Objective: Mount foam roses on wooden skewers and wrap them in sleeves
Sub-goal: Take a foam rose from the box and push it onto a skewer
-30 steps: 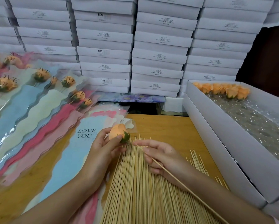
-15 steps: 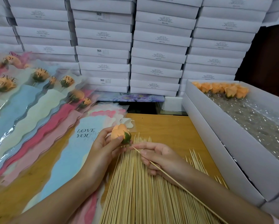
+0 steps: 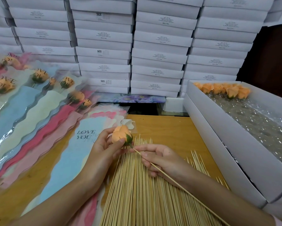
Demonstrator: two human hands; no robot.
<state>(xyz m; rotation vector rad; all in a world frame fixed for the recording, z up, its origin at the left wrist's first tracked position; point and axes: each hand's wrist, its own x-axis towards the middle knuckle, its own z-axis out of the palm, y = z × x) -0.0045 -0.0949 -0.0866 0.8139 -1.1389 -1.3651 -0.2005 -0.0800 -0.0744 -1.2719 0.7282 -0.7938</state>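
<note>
1. Two hands meet at the middle of the frame, above the pile of skewers (image 3: 137, 193) spread on the worktop (image 3: 169, 128).
2. Our left hand (image 3: 102, 149) has its fingers and thumb curled round the foam rose (image 3: 120, 137). The rose's green base is turned toward the lower right.
3. Our right hand (image 3: 160, 158) pinches a single skewer (image 3: 186, 190) close to its pointed end. The rest of the stick trails over the wrist toward the lower right corner.
4. The skewer's long axis runs from lower right to upper left and points straight at the rose's base. Its tip sits right at the small green stub there, though we cannot tell whether it has gone in. The rose lies up and left of the right hand, just beside it.
5. We judge the next move to be a push along that axis, with the right hand driving and the left bracing. A tilted tip could break out through the petals.
6. The blue sleeve (image 3: 68, 168) printed LOVE YOU lies just left of the left hand. Wrapped roses (image 3: 39, 75) lie at the upper left, and loose roses (image 3: 221, 89) sit in the box (image 3: 218, 144) at the right.
</note>
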